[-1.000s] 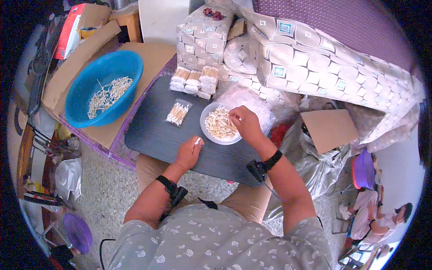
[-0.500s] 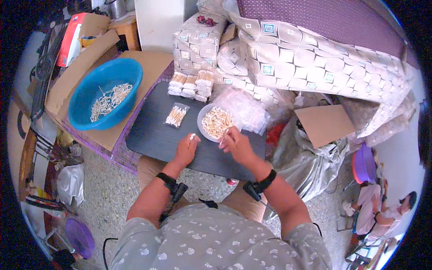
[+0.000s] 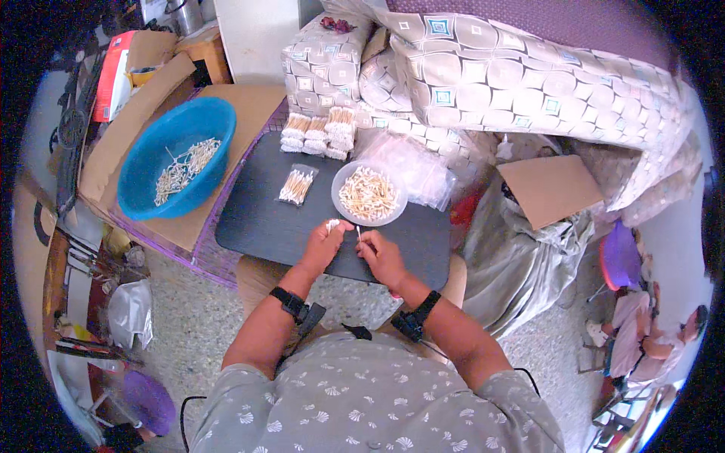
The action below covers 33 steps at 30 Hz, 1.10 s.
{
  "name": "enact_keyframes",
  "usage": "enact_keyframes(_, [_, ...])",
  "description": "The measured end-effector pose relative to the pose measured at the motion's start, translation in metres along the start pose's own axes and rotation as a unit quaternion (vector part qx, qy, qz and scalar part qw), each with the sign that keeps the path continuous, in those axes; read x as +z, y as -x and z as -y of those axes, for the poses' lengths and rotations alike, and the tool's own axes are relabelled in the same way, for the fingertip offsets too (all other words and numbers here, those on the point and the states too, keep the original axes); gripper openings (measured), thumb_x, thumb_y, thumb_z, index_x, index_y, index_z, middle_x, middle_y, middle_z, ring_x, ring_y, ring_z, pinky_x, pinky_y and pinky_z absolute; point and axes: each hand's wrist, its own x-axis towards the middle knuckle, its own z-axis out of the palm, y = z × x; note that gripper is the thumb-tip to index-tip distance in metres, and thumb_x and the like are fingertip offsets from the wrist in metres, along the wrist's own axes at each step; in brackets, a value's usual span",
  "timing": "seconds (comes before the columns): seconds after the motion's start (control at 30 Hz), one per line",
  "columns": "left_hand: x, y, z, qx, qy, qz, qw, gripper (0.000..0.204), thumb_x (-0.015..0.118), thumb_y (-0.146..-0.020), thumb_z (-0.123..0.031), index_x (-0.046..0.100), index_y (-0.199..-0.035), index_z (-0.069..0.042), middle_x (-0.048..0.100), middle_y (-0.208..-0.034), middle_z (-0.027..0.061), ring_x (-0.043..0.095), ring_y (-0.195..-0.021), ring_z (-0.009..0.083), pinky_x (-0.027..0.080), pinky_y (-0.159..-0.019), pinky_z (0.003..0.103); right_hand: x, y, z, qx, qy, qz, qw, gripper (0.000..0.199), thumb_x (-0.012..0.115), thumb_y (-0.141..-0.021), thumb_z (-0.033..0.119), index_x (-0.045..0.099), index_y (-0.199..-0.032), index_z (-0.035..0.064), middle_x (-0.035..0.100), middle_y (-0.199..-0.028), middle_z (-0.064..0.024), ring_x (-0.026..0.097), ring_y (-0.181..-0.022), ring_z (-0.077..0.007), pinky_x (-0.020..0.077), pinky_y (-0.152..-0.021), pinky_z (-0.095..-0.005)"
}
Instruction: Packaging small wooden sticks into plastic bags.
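My left hand [image 3: 325, 244] is closed around several cotton swabs [image 3: 332, 224], whose white tips poke out above the fingers. Close beside it, my right hand [image 3: 380, 254] pinches a single cotton swab [image 3: 359, 232] held upright. Both hands are over the near part of a dark table [image 3: 257, 219]. Just beyond them stands a white bowl [image 3: 402, 210] filled with loose cotton swabs [image 3: 368, 193]. A clear packet of cotton swabs [image 3: 297, 185] lies to the left of the bowl. Bundled swab packs [image 3: 319, 134] are stacked at the table's far edge.
Clear plastic bags [image 3: 419, 174] lie right of the bowl. A blue basin [image 3: 132, 177] with more swabs stands on cardboard [image 3: 260, 98] at left. A grey sack [image 3: 513, 264] topped with cardboard is at right, a patterned sofa [image 3: 529, 90] behind. Another person [image 3: 642, 340] sits far right.
My right hand has drawn back from the bowl's rim toward my left hand, bringing a cotton swab. My left hand has shifted slightly right and still grips its swabs.
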Motion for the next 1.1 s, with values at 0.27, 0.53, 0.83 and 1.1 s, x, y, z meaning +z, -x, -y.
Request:
enact_keyframes(0.27, [0.003, 0.000, 0.007, 0.028, -0.063, -0.015, 0.998, 0.023, 0.053, -0.093, -0.028, 0.065, -0.093, -0.009, 0.052, -0.068, -0.0072, 0.040, -0.058, 0.0033, 0.032, -0.051, 0.021, -0.003, 0.002, 0.004, -0.044, 0.057, -0.008, 0.997, 0.014, 0.058, -0.085, 0.015, 0.057, -0.095, 0.0052, 0.061, -0.090, -0.0136, 0.060, -0.084, -0.0321, 0.0475, -0.072, -0.0390])
enact_keyframes(0.53, [0.001, 0.003, 0.001, 0.018, -0.031, 0.008, 0.999, 0.016, 0.058, -0.090, -0.014, 0.066, -0.096, -0.001, 0.064, -0.087, -0.0009, 0.053, -0.079, 0.0048, 0.044, -0.070, 0.022, -0.001, 0.002, 0.001, -0.050, 0.045, -0.013, 0.998, 0.014, 0.062, -0.082, 0.015, 0.058, -0.091, 0.0044, 0.060, -0.087, -0.0129, 0.059, -0.081, -0.0319, 0.0472, -0.071, -0.0389])
enact_keyframes(0.83, [0.000, 0.002, 0.002, 0.027, -0.063, 0.005, 0.998, 0.015, 0.062, -0.087, -0.015, 0.065, -0.093, -0.001, 0.064, -0.084, -0.0014, 0.053, -0.075, 0.0047, 0.045, -0.067, 0.022, -0.001, 0.000, 0.001, -0.042, 0.050, -0.024, 0.998, 0.012, 0.062, -0.083, 0.016, 0.059, -0.087, 0.0058, 0.058, -0.084, -0.0119, 0.058, -0.080, -0.0309, 0.0465, -0.069, -0.0390])
enact_keyframes(1.1, [0.007, 0.007, -0.009, 0.044, -0.106, -0.007, 0.993, 0.011, 0.061, -0.088, -0.014, 0.065, -0.088, -0.004, 0.057, -0.072, -0.0059, 0.047, -0.067, 0.0034, 0.040, -0.059, 0.021, -0.008, 0.001, -0.009, -0.003, -0.025, -0.071, 0.997, 0.013, 0.065, -0.082, 0.016, 0.060, -0.086, 0.0049, 0.057, -0.083, -0.0060, 0.058, -0.077, -0.0185, 0.0459, -0.066, -0.0314])
